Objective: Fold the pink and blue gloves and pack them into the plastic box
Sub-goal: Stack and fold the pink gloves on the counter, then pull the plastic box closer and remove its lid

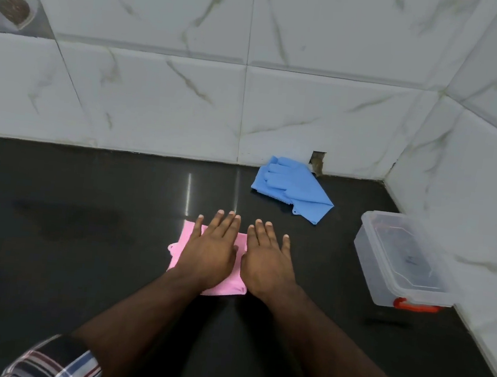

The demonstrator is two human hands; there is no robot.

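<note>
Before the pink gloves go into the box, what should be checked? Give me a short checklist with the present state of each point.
1. Pink gloves folded compact: ok, a small flat packet.
2. Left hand and right hand pressing flat: ok, palms down, fingers spread.
3. Plastic box open: not ok, lid appears on.
4. Box contents: cannot tell.
5. Blue gloves folded: not ok, lying loose near the wall.
6. Counter path to box free: ok.

I note a glossy black countertop [83,232] carrying three items. A folded pink glove [232,285] lies flat directly under my hands. A blue glove [299,193] lies beyond my right hand, near the wall. A clear plastic box [386,264], orange latch facing me, sits well right of both hands.
</note>
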